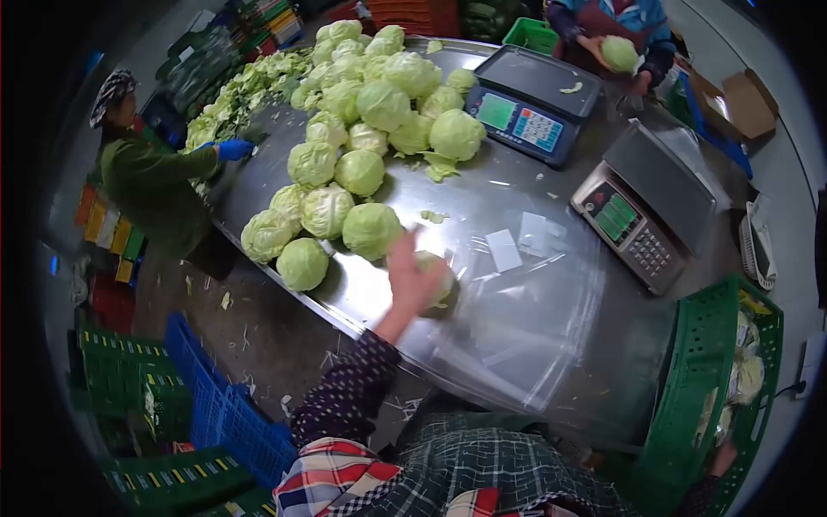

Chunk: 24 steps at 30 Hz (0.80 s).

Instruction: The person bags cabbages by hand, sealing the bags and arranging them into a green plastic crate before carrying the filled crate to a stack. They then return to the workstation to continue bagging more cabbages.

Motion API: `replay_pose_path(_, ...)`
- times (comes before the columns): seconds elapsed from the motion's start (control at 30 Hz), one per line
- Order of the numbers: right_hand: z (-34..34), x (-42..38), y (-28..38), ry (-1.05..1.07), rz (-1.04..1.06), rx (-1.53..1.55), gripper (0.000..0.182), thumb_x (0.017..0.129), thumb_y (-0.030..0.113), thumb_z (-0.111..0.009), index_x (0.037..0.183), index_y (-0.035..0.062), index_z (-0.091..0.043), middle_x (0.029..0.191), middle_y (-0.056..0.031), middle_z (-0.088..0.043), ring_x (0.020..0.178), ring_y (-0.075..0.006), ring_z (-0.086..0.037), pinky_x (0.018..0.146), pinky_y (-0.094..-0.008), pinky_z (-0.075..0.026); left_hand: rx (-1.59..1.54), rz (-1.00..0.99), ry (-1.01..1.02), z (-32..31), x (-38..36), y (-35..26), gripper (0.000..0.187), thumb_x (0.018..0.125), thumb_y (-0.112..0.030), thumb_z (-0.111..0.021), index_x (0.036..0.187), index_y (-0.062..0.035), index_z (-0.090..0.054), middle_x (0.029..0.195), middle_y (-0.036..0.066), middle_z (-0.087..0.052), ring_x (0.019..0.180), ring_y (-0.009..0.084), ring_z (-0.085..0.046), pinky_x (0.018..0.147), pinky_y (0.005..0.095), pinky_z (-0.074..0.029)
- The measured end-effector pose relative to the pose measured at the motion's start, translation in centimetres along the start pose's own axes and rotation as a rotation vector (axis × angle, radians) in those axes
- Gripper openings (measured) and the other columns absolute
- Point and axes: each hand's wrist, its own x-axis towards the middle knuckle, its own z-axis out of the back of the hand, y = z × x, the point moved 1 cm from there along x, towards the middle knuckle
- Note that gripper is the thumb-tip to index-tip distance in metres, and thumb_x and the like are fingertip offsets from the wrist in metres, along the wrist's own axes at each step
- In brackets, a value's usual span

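My left hand (410,274) reaches out on a dotted sleeve over the steel table (482,202). Its fingers are spread against the left side of a single pale green cabbage (441,277). This cabbage rests on the near part of the table, at the edge of a stack of clear plastic sheets (525,327). My right hand (724,457) is low at the right, down inside a green crate (689,379), dim and mostly hidden. A large heap of cabbages (362,129) covers the table's far left half.
Two weighing scales stand on the table: one (530,103) at the back and one (646,202) at the right. A person in green with blue gloves (155,177) works at the left. Another person (616,39) holds a cabbage at the back. Blue and green crates (215,405) lie on the floor.
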Motion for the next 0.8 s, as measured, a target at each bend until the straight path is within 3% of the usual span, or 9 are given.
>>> replay_pose_path(0.1, 0.7, -2.9, 13.1, -0.270, 0.438, 0.362, 0.041, 0.096, 0.019, -0.052, 0.129, -0.0041, -0.046, 0.129, -0.0156, -0.052, 0.116, -0.0228, -0.052, 0.098, -0.0336, -0.040, 0.625, -0.236, -0.279, 5.8, 5.4, 5.7, 0.078, 0.071, -0.040, -0.074, 0.131, -0.0005, -0.044, 0.132, 0.023, -0.045, 0.121, 0.0395, -0.044, 0.099, 0.0477, -0.036)
replay_pose_path(0.17, -0.9, -12.1, 27.6, -0.264, 0.709, 0.574, 0.035, 0.096, 0.016, -0.051, 0.127, -0.0012, -0.049, 0.126, -0.0128, -0.055, 0.112, -0.0201, -0.054, 0.096, -0.0326, -0.042, 0.555, -0.188, -0.170, 5.4, 5.0, 8.5, 0.078, 0.071, -0.042, -0.073, 0.130, -0.0007, -0.044, 0.134, 0.023, -0.043, 0.121, 0.0404, -0.042, 0.099, 0.0491, -0.035)
replay_pose_path(0.27, -10.1, -22.3, 42.5, 0.328, 0.712, 0.727, 0.030, 0.090, 0.013, -0.060, 0.117, 0.0015, -0.057, 0.109, -0.0065, -0.060, 0.097, -0.0132, -0.057, 0.085, -0.0267, -0.046, 0.335, -0.069, 0.047, 5.9, 4.4, 7.3, 0.081, 0.070, -0.044, -0.075, 0.131, -0.0006, -0.045, 0.134, 0.024, -0.042, 0.122, 0.0360, -0.044, 0.100, 0.0418, -0.038)
replay_pose_path(0.37, -19.9, -32.0, 54.3, 0.915, 0.764, 0.681, 0.048, 0.089, 0.022, -0.061, 0.131, 0.0015, -0.047, 0.107, -0.0152, -0.061, 0.096, -0.0197, -0.061, 0.082, -0.0291, -0.048, 0.249, 0.030, 0.001, 4.9, 4.1, 9.3, 0.081, 0.072, -0.045, -0.075, 0.132, -0.0006, -0.044, 0.131, 0.023, -0.046, 0.117, 0.0333, -0.049, 0.098, 0.0370, -0.040)
replay_pose_path(0.43, -23.8, -37.5, 61.8, 1.028, 0.925, 0.707, 0.056, 0.090, 0.031, -0.061, 0.130, -0.0051, -0.044, 0.113, -0.0210, -0.061, 0.104, -0.0257, -0.061, 0.086, -0.0324, -0.048, 0.352, 0.017, -0.111, 4.0, 4.9, 11.9, 0.082, 0.073, -0.045, -0.074, 0.133, -0.0006, -0.043, 0.129, 0.022, -0.048, 0.115, 0.0310, -0.052, 0.098, 0.0345, -0.041)
replay_pose_path(0.5, -29.2, -41.4, 68.2, 1.044, 1.006, 0.747, 0.063, 0.090, 0.041, -0.057, 0.132, -0.0044, -0.043, 0.118, -0.0231, -0.058, 0.108, -0.0260, -0.058, 0.089, -0.0319, -0.047, -0.289, 0.476, 0.019, 3.1, 5.9, 13.7, 0.085, 0.074, -0.045, -0.075, 0.136, -0.0001, -0.039, 0.127, 0.018, -0.051, 0.112, 0.0282, -0.054, 0.091, 0.0367, -0.047)
replay_pose_path(0.63, -31.9, -47.2, 73.6, 1.190, 0.774, 0.681, 0.069, 0.092, 0.052, -0.046, 0.136, -0.0007, -0.038, 0.130, -0.0222, -0.049, 0.119, -0.0263, -0.049, 0.095, -0.0413, -0.043, -0.571, 0.642, 0.008, 2.5, 6.6, 12.0, 0.084, 0.074, -0.038, -0.077, 0.135, 0.0050, -0.038, 0.128, 0.022, -0.048, 0.111, 0.0266, -0.054, 0.087, 0.0341, -0.048)
replay_pose_path(0.67, -30.2, -48.0, 73.5, 1.328, 0.535, 0.711, 0.071, 0.093, 0.055, -0.041, 0.139, 0.0009, -0.035, 0.134, -0.0206, -0.046, 0.124, -0.0270, -0.045, 0.098, -0.0445, -0.040, -0.457, 0.471, -0.020, 2.7, 6.6, 11.5, 0.083, 0.074, -0.037, -0.077, 0.135, 0.0043, -0.038, 0.131, 0.022, -0.046, 0.112, 0.0266, -0.053, 0.086, 0.0342, -0.049)
replay_pose_path(0.8, -23.7, -41.9, 67.1, 1.654, 0.554, 1.185, 0.074, 0.093, 0.062, -0.028, 0.144, 0.0076, -0.029, 0.140, -0.0137, -0.042, 0.130, -0.0296, -0.039, 0.105, -0.0477, -0.032, -0.460, 0.039, 0.109, 8.4, 4.5, -0.5, 0.077, 0.074, -0.025, -0.074, 0.137, 0.0005, -0.037, 0.134, 0.019, -0.043, 0.114, 0.0267, -0.051, 0.088, 0.0347, -0.048)
